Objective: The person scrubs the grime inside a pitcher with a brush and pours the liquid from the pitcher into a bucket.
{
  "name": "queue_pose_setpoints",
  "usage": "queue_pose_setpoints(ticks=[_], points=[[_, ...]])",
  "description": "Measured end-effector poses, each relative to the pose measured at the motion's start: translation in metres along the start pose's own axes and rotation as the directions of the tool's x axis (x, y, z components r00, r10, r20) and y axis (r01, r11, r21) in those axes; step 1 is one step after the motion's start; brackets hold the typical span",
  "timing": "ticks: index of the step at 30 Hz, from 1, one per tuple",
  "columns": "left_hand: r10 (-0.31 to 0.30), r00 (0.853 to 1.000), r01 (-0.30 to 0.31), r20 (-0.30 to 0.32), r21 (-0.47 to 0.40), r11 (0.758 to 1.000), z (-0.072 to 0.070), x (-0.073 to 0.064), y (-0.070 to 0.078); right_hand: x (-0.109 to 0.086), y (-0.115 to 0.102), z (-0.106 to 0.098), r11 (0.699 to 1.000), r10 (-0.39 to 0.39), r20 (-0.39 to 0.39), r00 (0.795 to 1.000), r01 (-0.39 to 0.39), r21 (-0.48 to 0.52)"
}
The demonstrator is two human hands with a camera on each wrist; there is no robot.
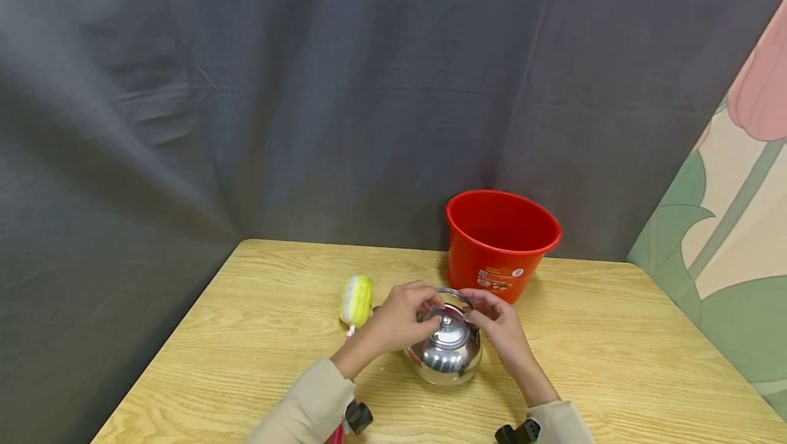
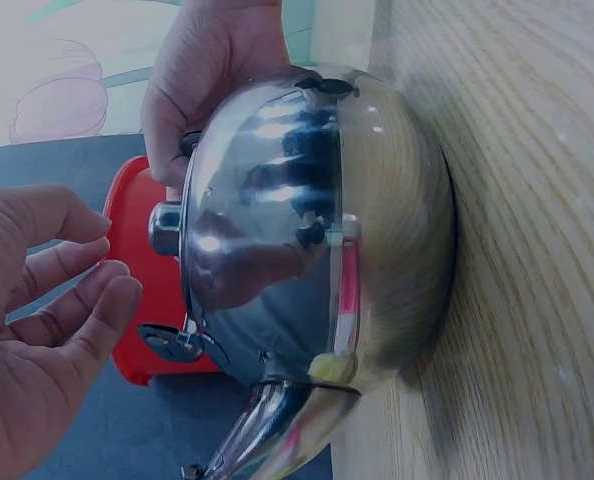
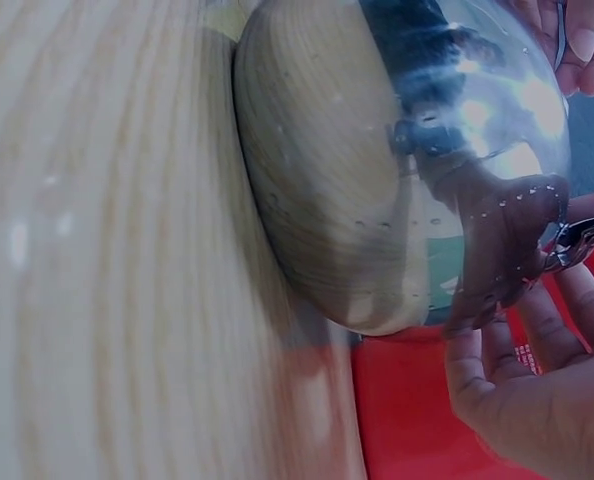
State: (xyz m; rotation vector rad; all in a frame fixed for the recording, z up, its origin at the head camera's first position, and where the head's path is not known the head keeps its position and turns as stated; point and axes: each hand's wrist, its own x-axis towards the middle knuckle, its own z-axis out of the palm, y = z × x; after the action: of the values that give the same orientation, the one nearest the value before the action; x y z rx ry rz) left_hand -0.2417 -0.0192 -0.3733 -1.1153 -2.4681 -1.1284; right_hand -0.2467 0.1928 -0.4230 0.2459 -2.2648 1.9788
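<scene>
A shiny steel kettle (image 1: 445,358) stands upright on the wooden table, its lid on. The lid's round knob (image 2: 164,228) faces my left hand (image 1: 406,314), whose loosely bent fingers hover beside it. In the left wrist view a gap shows between the left fingertips (image 2: 117,285) and the knob, with nothing visible between them. My right hand (image 1: 498,328) is at the far right of the lid, thumb and fingers around the kettle's raised handle (image 1: 449,292) near its black bracket (image 3: 577,240). Part of the handle is hidden behind the hands.
A red bucket (image 1: 504,273) stands just behind the kettle to the right. Left of the kettle lies a brush with a yellow and white sponge head (image 1: 356,300) and a pink handle (image 1: 338,434). A grey curtain (image 1: 369,102) hangs behind the table (image 1: 246,335).
</scene>
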Motion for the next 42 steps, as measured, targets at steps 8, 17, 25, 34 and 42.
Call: queue_pose_setpoints(ticks=[8, 17, 25, 34, 42], points=[[-0.027, 0.999, 0.026, 0.025, 0.007, 1.000, 0.005, 0.003, 0.003, 0.000, -0.002, 0.000, 1.000, 0.014, 0.006, 1.000, -0.014, -0.007], [-0.035, 0.998, 0.034, 0.043, 0.015, 0.999, 0.013, 0.006, 0.004, 0.000, -0.003, 0.000, 1.000, 0.031, -0.003, 1.000, -0.031, 0.001], [-0.037, 0.998, 0.035, 0.053, 0.041, 0.999, 0.015, 0.009, 0.006, 0.001, -0.002, 0.000, 0.999, 0.043, -0.011, 0.999, -0.043, -0.002], [-0.026, 0.997, 0.018, 0.078, 0.105, 0.994, 0.015, 0.014, 0.007, 0.000, -0.002, 0.001, 0.999, 0.040, -0.021, 0.999, -0.040, -0.002], [-0.022, 0.995, 0.010, 0.094, 0.122, 0.992, 0.016, 0.015, 0.008, 0.000, -0.003, 0.001, 0.999, 0.044, -0.010, 0.999, -0.044, 0.011]])
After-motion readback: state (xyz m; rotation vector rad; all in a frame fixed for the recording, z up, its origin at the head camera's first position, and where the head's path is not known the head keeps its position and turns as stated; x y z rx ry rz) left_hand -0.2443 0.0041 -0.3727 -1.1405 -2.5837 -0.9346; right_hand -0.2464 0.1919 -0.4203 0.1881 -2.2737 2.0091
